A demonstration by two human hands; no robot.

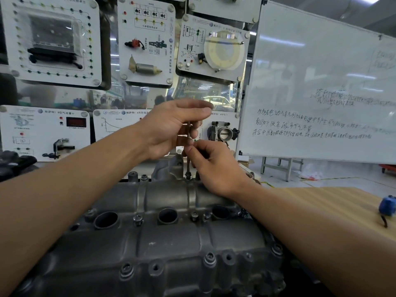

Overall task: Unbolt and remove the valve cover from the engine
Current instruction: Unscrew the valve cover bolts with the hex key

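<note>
Left hand (171,127): fingers curled round thin upright metal rod (188,166).
Right hand (214,166): fingertips pinch rod lower down.
Grey cast-metal valve cover (162,232): under rod's tip.

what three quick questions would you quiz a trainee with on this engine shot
1. True or false: the tool stands roughly upright, its lower end on a bolt at the far edge of the valve cover.
2. What lies on the wooden table at the right? A) a blue object B) a red wrench C) a glass jar
3. Fill the gap: the ____ hand grips the tool higher up, while the other pinches it lower down.
Key: 1 true; 2 A; 3 left, since the left hand is above the right hand.
</note>
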